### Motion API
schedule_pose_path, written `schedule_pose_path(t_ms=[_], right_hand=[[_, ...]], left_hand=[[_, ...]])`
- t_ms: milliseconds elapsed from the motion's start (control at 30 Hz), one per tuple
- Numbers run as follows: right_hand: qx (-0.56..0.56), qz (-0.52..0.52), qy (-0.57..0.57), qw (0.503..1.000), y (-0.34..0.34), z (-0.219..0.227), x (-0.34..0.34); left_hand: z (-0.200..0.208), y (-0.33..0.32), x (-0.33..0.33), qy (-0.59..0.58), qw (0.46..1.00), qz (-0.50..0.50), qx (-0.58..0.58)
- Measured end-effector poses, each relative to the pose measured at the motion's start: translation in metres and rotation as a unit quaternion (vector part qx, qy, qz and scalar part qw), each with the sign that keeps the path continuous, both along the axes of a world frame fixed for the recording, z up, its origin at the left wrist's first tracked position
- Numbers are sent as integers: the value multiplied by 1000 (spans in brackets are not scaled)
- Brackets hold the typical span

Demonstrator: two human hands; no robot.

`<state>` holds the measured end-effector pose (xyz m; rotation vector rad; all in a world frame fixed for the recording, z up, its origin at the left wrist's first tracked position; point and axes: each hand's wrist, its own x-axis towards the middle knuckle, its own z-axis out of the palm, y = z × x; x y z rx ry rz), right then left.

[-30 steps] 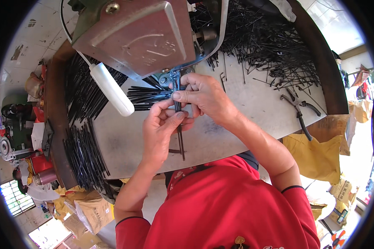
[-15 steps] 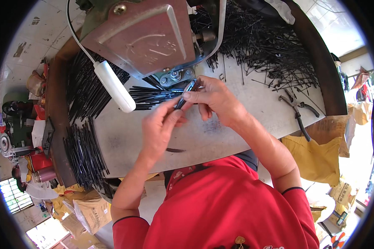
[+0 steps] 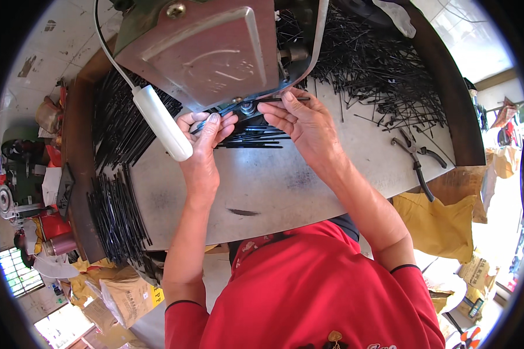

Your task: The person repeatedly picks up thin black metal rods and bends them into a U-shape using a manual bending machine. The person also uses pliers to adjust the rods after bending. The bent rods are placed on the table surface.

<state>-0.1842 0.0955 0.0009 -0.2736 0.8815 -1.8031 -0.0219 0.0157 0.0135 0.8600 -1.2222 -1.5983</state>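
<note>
My left hand point(image 3: 204, 135) is under the machine head point(image 3: 209, 52), pinching a thin dark rod point(image 3: 198, 127) between thumb and fingers. On the other side of the machine's bolted lower fitting point(image 3: 248, 109), my right hand point(image 3: 305, 123) pinches a thin black rod point(image 3: 273, 100) lying nearly level. Whether both hands hold one and the same rod is hidden by the fitting and my fingers. Just below the fitting, several black rods point(image 3: 253, 139) lie side by side on the metal table point(image 3: 273, 186).
A white lamp bar point(image 3: 162, 123) hangs left of my left hand. Black rods are stacked at far left point(image 3: 119, 128) and near left point(image 3: 117, 215). A tangled heap of thin black pieces point(image 3: 378, 64) fills the back right. Pliers point(image 3: 416, 158) lie by the right edge.
My hands were together in front of the fitting, on a dark rod. They have moved apart and up, left hand leftward, right hand slightly rightward, to either side of the fitting.
</note>
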Motion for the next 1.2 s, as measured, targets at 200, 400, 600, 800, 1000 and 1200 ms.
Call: schedule_pose_path(t_ms=[200,400,600,800,1000,1200], right_hand=[[-15,4,-2,1000,1,-6,0],[-15,2,16,1000,2,-3,0],[-31,2,9,999,2,-1,0],[-19,10,16,1000,1,0,3],[-1,3,32,999,4,8,7],[-18,6,22,1000,4,9,4]], left_hand=[[-1,1,0,-9,1000,-2,30],[0,2,0,17,998,-2,57],[3,6,-2,10,999,21,39],[-7,-7,7,20,995,-10,101],[-10,-2,8,33,991,7,132],[-1,4,3,32,996,29,82]])
